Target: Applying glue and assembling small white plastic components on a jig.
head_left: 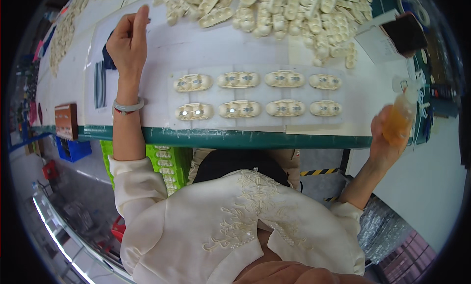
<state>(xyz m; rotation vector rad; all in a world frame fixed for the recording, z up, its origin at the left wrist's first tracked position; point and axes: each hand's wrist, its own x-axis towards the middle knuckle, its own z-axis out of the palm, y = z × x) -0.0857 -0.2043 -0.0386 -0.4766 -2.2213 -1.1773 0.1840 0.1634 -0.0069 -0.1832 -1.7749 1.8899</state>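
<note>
My right hand [385, 139] is wrapped round a translucent bottle of amber liquid [398, 119], held at the right end of the table with its narrow end up. Over the left part of the table is my left hand [128, 44], its fingers curled in and the thumb pointing away from me; whatever it may hold is hidden. A dark blue thing [108, 57] shows partly from behind that hand. Between my hands, cream oval plastic parts [239, 108] sit in two rows on a whitish translucent plate [216, 95]. Small grey or shiny pieces lie inside these parts.
Loose cream parts [279, 11] are heaped at the far side. Grey strips [100, 85] lie at the left, near a brown box [65, 121]. A dark phone [405, 33] leans at the far right by a white box [375, 41]. The table's edge [225, 137] is green.
</note>
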